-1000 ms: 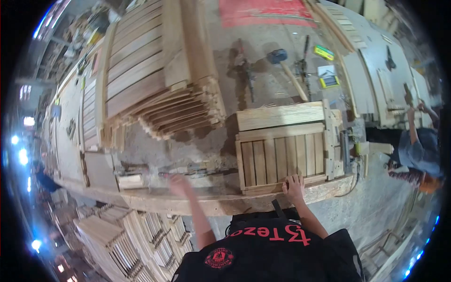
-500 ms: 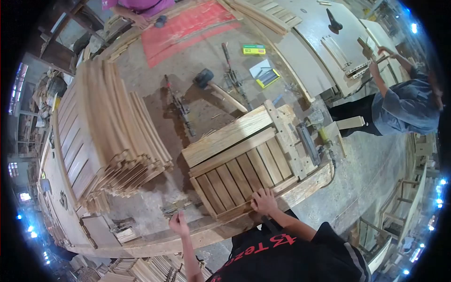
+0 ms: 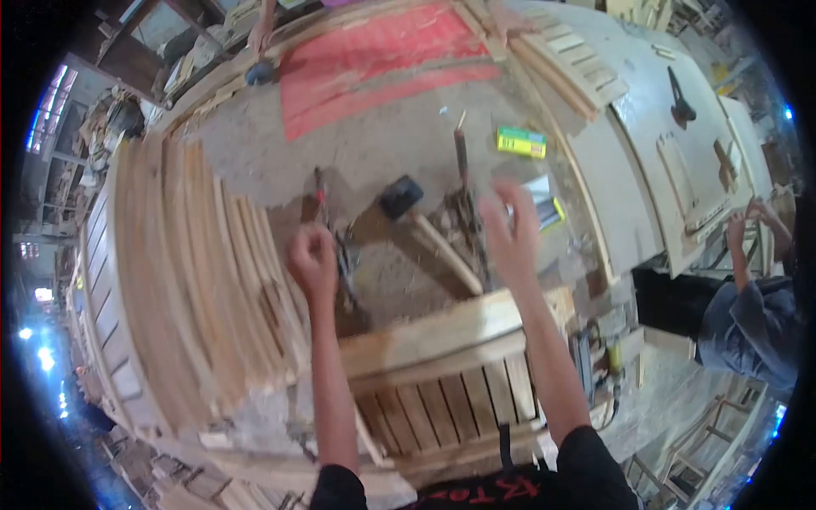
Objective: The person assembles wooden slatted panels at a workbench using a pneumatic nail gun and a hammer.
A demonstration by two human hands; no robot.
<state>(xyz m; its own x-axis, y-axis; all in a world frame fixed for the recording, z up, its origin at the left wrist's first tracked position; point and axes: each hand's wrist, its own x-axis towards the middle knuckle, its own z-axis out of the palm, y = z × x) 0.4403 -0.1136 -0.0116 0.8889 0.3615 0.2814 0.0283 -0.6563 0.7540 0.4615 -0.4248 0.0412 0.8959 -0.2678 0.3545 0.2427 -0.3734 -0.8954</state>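
Both my arms reach out over the workbench. My left hand is closed in a fist above a dark clamp-like tool, just right of a stack of wooden slatted panels. My right hand has its fingers spread and holds nothing, hovering over the metal tools beside a hammer with a black head and wooden handle. Below my arms lies a slatted wooden panel near the bench's front edge.
A red mat lies at the far side of the bench. A green and yellow box sits right of the hammer. A person in a blue shirt works at the right-hand bench. Another person's hand is at the far edge.
Both my hands have lifted off the panel's near edge and reached forward over the bench. The view has tilted toward the far side.
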